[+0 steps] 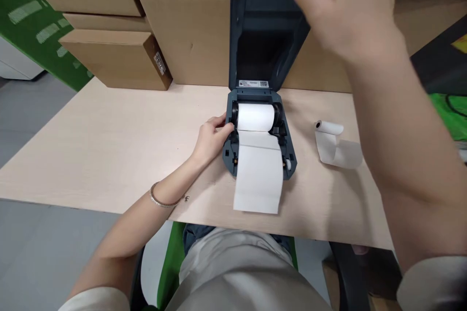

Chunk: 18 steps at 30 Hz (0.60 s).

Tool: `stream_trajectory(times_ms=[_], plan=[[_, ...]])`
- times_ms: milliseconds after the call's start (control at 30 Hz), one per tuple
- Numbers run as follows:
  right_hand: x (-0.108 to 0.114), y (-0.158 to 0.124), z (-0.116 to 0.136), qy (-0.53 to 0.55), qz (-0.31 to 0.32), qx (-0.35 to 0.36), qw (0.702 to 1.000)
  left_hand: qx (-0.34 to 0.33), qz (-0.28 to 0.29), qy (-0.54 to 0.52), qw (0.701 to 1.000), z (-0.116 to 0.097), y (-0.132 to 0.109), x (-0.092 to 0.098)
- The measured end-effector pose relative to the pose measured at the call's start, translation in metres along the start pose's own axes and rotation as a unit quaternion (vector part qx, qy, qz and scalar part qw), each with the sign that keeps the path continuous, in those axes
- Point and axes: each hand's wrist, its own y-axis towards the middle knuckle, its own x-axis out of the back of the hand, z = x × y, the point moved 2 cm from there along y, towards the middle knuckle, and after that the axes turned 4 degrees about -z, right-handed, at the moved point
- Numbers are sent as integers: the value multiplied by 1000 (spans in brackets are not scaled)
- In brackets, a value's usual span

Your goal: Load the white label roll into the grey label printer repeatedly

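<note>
A dark grey-blue label printer (291,148) stands on the table with its lid (270,14) swung up. Inside the base sits a white label roll (255,116). From it a strip of white labels (258,180) runs out over the printer's front and hangs past its edge. My left hand (213,137) grips the left side of the base, thumb on the rim. High at the right, my right hand (339,14) grips the raised lid near its top edge, thumb on the inner face; its other fingers are mostly hidden behind the lid.
On the table to the printer's right lies a small partly unrolled paper roll (329,128). Large cardboard boxes (189,39) stand along the back, and a smaller flat box (113,60) sits at the back left. The table's front edge (219,226) is close to my body.
</note>
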Motion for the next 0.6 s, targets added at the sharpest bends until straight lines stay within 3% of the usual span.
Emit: stream_trajectory(times_ms=[67, 100, 167, 233, 267, 333, 467, 600], plan=[[-5, -17, 14, -49, -43, 30, 997, 1, -2, 4, 1000, -1, -1, 0], [-11, -26, 21, -51, -13, 64, 997, -1, -2, 2, 1000, -1, -2, 0], [-31, -47, 33, -32, 133, 124, 983, -9, 2, -4, 1000, -1, -2, 0], [-52, -67, 37, -23, 302, 131, 944, -17, 4, -7, 1000, 1, -1, -1], [-61, -74, 37, -31, 357, 122, 926, -19, 4, -6, 1000, 3, 0, -1], [-75, -83, 35, -60, 412, 110, 903, -18, 1, -3, 1000, 5, 0, -1], [-86, -87, 33, -82, 442, 87, 889, -20, -4, -1, 1000, 6, 1, -1], [-58, -84, 38, -57, 373, 76, 923, -19, -7, 3, 1000, 5, 0, -1]])
